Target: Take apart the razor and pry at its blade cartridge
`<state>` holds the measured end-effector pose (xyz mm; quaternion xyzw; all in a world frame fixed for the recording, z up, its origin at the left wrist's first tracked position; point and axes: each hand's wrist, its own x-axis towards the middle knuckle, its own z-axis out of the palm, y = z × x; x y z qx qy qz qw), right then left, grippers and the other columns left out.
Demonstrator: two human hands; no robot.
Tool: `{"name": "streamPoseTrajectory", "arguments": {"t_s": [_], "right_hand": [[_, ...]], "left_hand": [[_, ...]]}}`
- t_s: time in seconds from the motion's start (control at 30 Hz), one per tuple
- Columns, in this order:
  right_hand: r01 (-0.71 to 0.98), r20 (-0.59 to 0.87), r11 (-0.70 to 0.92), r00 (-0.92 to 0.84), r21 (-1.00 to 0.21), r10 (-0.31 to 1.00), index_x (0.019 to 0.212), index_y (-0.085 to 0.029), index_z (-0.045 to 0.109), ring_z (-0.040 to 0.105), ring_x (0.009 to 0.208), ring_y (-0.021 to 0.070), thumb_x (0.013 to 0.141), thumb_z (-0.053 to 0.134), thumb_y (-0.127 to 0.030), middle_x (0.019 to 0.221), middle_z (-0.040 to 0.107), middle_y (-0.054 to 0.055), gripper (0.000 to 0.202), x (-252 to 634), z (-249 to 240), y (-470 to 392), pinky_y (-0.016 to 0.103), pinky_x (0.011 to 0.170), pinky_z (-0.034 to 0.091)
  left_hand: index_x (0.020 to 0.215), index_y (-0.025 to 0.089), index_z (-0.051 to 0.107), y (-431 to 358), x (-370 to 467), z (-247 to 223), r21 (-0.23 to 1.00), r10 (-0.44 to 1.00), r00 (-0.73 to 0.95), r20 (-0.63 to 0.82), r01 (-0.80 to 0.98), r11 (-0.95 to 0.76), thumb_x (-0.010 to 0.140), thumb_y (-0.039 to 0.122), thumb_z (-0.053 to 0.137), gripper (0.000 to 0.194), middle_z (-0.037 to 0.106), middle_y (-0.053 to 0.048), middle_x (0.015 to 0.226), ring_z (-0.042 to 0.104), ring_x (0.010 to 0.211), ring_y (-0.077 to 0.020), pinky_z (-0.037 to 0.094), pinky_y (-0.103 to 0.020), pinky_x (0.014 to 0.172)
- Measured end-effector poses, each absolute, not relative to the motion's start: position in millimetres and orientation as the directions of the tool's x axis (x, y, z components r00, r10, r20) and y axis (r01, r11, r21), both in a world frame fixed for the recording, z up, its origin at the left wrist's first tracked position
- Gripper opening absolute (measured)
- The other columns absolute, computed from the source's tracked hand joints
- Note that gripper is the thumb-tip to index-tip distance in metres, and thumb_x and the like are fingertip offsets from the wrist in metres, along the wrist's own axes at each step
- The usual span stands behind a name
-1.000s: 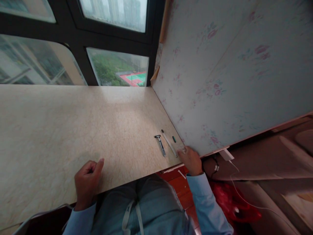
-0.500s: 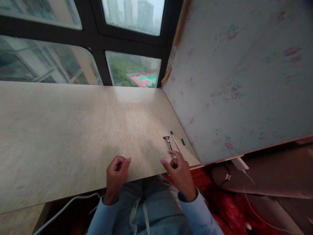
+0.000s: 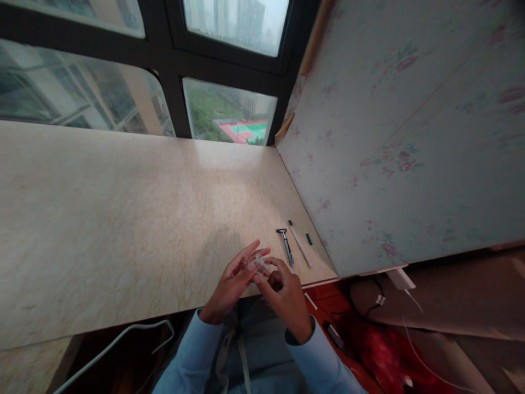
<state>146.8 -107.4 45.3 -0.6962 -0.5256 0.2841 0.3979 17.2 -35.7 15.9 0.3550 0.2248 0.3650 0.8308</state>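
Observation:
Over the near edge of the sill, my left hand and my right hand meet around a small clear plastic piece. Its exact kind is too small and see-through to make out. The left thumb and fingers close on it from the left, while the right thumb and index finger pinch it from the right. A razor with a dark, silvery handle lies just beyond my right hand. Beside it are a thin white stick with a dark tip, resembling a toothbrush, and a short dark green cylinder.
The pale stone-patterned sill reaches back to dark-framed windows. A floral-papered wall bounds it on the right. Below the edge are a white cable, a white plug block and a red cloth.
My left hand has moved right and my right hand slightly left, so both now meet at the clear plastic piece. The razor is now fully uncovered. The view has shifted slightly.

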Motion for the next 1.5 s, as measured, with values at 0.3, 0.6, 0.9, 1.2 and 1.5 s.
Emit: {"name": "streamPoseTrajectory", "arguments": {"t_s": [0.3, 0.6, 0.9, 1.2, 1.5], "right_hand": [[0.468, 0.061, -0.062, 0.243, -0.881, 0.968, 0.118, -0.015, 0.065, 0.053, 0.050, 0.0123, 0.094, 0.055, -0.049, 0.059, 0.057, -0.003, 0.042, 193.6, 34.2, -106.5, 0.022, 0.049, 0.041], [0.917, 0.145, -0.170, 0.236, -0.362, 0.961, 0.128, -0.012, 0.059, 0.060, 0.119, 0.0270, 0.081, 0.048, -0.006, 0.133, 0.059, 0.019, 0.049, 314.8, 6.7, -69.9, 0.043, 0.104, 0.048], [0.954, -0.018, -0.144, 0.145, -0.264, 0.989, 0.132, -0.011, 0.057, 0.057, 0.124, 0.0226, 0.083, 0.043, 0.003, 0.136, 0.060, 0.017, 0.053, 332.4, -0.4, -64.4, 0.033, 0.106, 0.044], [0.963, -0.158, -0.171, 0.140, -0.209, 0.978, 0.113, -0.015, 0.068, 0.064, 0.096, 0.0206, 0.089, 0.051, -0.006, 0.106, 0.068, 0.013, 0.031, 340.7, 9.7, -55.7, 0.026, 0.080, 0.046], [0.959, -0.194, -0.082, 0.030, -0.270, 0.981, 0.121, -0.019, 0.067, 0.066, 0.096, 0.0213, 0.080, 0.055, -0.002, 0.105, 0.074, 0.011, 0.045, 338.9, 22.9, -50.7, 0.026, 0.084, 0.047]], "left_hand": [[0.145, 0.019, 0.049, -32.5, 18.1, 8.8, 0.830, 0.820, 0.554, -0.142, -0.385, 0.404, 0.086, 0.039, 0.069, 0.065, 0.069, -0.015, 0.117, 0.069, 0.085, -0.0194, 0.056, -0.031, 0.072], [0.146, 0.027, 0.047, -23.5, 11.6, 6.6, 0.871, 0.842, 0.519, -0.146, -0.337, 0.358, 0.080, 0.038, 0.075, 0.072, 0.039, -0.020, 0.154, 0.069, 0.099, -0.0261, 0.057, -0.035, 0.076], [0.140, 0.019, 0.052, -13.0, 3.3, 2.2, 0.886, 0.759, 0.614, -0.216, -0.204, 0.417, 0.074, 0.035, 0.080, 0.074, 0.054, -0.021, 0.140, 0.071, 0.090, -0.0238, 0.057, -0.036, 0.077], [0.116, 0.017, 0.064, -9.9, 6.3, 1.0, 0.882, 0.807, 0.525, -0.270, -0.201, 0.426, 0.065, 0.030, 0.085, 0.057, 0.071, -0.009, 0.099, 0.067, 0.081, -0.0186, 0.055, -0.031, 0.073], [0.105, 0.018, 0.063, -8.9, 7.5, -4.1, 0.878, 0.822, 0.489, -0.293, -0.202, 0.434, 0.057, 0.028, 0.089, 0.056, 0.071, -0.006, 0.093, 0.066, 0.085, -0.0181, 0.051, -0.029, 0.077]]}}
